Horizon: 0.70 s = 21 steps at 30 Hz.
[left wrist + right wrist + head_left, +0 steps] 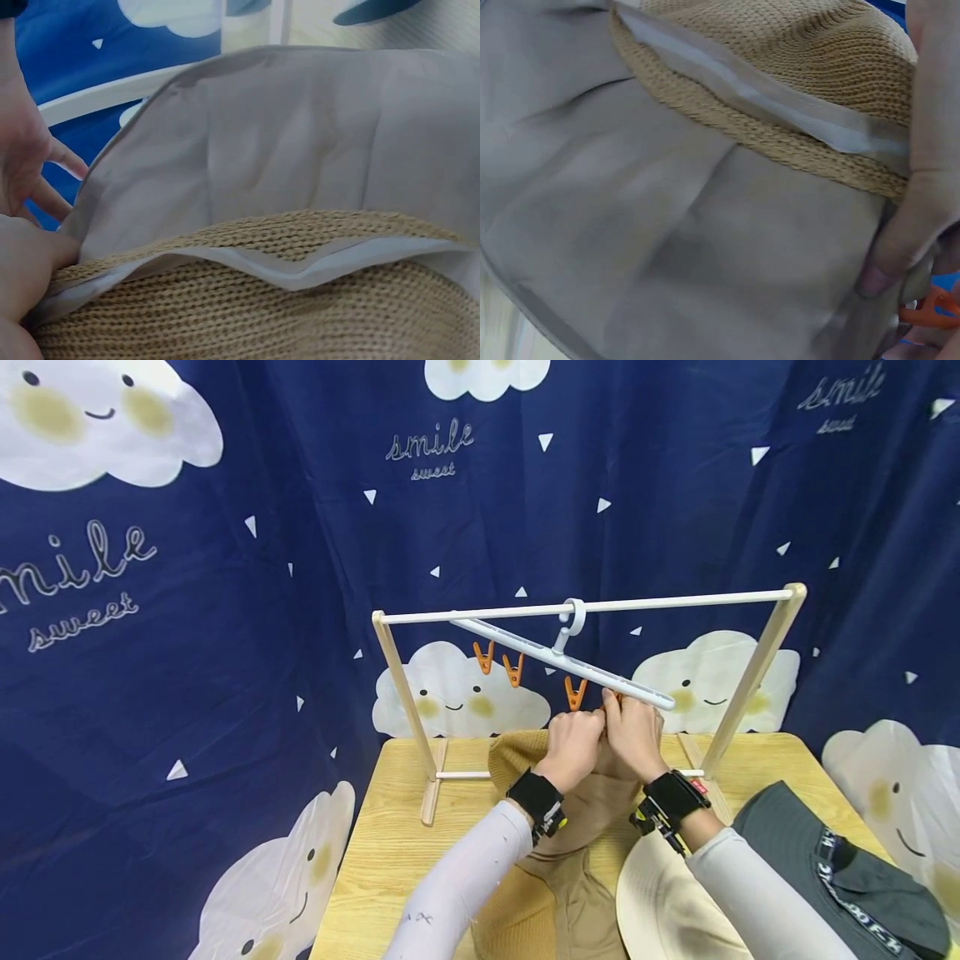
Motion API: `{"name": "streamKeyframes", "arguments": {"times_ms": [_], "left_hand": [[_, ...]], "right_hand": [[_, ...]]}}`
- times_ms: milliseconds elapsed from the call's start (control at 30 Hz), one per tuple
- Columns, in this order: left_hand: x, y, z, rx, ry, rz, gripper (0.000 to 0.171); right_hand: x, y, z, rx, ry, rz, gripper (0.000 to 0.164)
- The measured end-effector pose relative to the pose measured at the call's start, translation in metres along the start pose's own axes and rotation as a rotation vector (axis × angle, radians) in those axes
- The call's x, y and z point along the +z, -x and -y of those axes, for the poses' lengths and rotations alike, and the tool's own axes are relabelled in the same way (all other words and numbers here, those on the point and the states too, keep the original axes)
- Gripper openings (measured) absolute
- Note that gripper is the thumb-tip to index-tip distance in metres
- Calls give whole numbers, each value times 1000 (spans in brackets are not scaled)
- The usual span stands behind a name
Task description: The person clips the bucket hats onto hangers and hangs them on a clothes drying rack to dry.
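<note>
My left hand point(573, 747) pinches the edge of a hat point(277, 135) with a tan knit crown and a wide, smooth grey-beige brim. Close beside it, my right hand point(632, 739) has its thumb and fingers at an orange clothespin point(936, 301) under the low right end of a white hanger point(551, 656). The clothespin sits at the hat's edge in the right wrist view; whether it bites the fabric is partly hidden by fingers. Another orange clothespin point(575, 693) hangs just left of the hands. The hanger tilts down to the right, hooked on a rack's top bar point(682, 602).
Two more orange clothespins, a left one point(483, 658) and a middle one point(513, 671), hang from the hanger. On the wooden table point(375, 860) lie a ribbed tan and brown item point(517, 910), a cream hat point(667, 902) and a dark grey hat point(795, 843). A blue curtain point(337, 568) stands behind.
</note>
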State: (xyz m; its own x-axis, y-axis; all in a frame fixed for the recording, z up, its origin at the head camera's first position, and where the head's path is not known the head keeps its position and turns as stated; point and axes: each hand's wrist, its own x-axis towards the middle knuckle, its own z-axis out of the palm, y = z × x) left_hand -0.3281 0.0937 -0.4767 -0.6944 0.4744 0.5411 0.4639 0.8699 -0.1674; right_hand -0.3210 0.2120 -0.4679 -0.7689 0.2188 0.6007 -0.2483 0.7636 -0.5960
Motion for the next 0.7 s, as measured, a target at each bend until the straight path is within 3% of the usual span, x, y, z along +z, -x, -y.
{"name": "streamKeyframes", "arguments": {"times_ms": [233,333,700], "left_hand": [[6,-1,4,-69,118,-119,18],[7,0,6,-104,162,-141,17],[4,-2,4,-201,250,-102,21]], "right_hand": [[1,-3,4,14,26,9,44],[2,-3,5,30,34,29,45],[5,-3,9,36,44,33,48]]}}
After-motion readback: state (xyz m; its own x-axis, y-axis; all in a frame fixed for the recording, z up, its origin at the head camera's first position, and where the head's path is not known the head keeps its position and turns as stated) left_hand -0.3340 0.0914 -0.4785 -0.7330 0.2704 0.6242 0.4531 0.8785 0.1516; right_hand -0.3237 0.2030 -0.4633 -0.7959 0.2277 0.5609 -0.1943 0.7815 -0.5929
